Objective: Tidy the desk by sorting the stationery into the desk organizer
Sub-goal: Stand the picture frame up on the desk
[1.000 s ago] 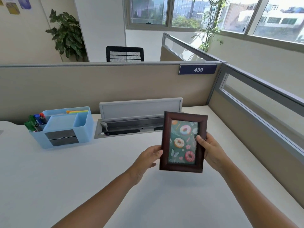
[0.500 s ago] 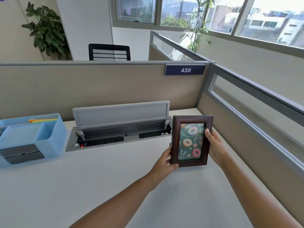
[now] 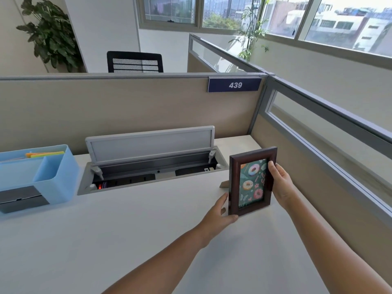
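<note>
Here, one blue desk organizer [image 3: 53, 177] at the desk's [image 3: 106, 240] left edge, sticky notes [image 3: 45, 154] in its rear slot. Far right, one dark picture frame [image 3: 252, 180] standing upright, gripped by two hands: left hand [image 3: 220, 213] at bottom corner, right hand [image 3: 281, 183] on its side. Between, one open cable tray [image 3: 148, 166].

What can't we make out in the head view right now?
- Desk organizer: left part cut off by the frame edge.
- Picture frame: back hidden; only a stand tip shows.
- Left hand: fingers hidden behind the frame.
- Cable tray: contents dark, too small.
</note>
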